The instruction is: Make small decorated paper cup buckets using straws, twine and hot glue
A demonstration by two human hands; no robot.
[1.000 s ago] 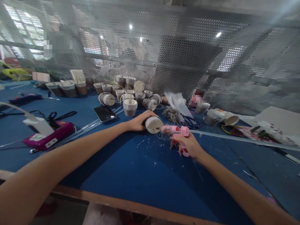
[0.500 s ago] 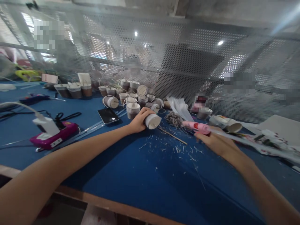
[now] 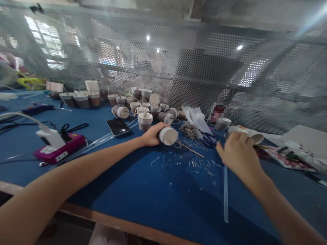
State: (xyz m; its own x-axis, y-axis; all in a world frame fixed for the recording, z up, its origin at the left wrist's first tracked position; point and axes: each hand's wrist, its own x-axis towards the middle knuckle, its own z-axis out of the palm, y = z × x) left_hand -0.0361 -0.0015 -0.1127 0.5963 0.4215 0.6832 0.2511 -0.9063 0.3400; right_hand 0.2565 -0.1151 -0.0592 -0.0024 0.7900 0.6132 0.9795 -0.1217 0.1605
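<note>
My left hand [image 3: 152, 134] is closed round a small white paper cup [image 3: 168, 135] that lies on its side on the blue table [image 3: 158, 190], its round end facing me. A thin wooden stick [image 3: 190, 149] lies on the table just right of that cup, among pale shavings. My right hand [image 3: 236, 151] is further right, back towards me, fingers curled. A long clear plastic strip [image 3: 225, 192] runs from under it towards me and seems gripped in it. Just beyond its fingers lies a stack of paper cups [image 3: 251, 135].
Several small cups [image 3: 145, 105] cluster at the back against a perforated metal screen [image 3: 204, 68]. A phone [image 3: 118, 126], a pair of scissors [image 3: 208, 139], a magenta device with a white plug [image 3: 57, 146] and a wrapped floral bundle [image 3: 293, 154] lie around. The table's wooden edge [image 3: 122, 221] is near me.
My right hand has moved right and back from beside the cup, and the pink glue gun it held is out of sight. The clear strip now points towards me. The left hand has stayed on its cup.
</note>
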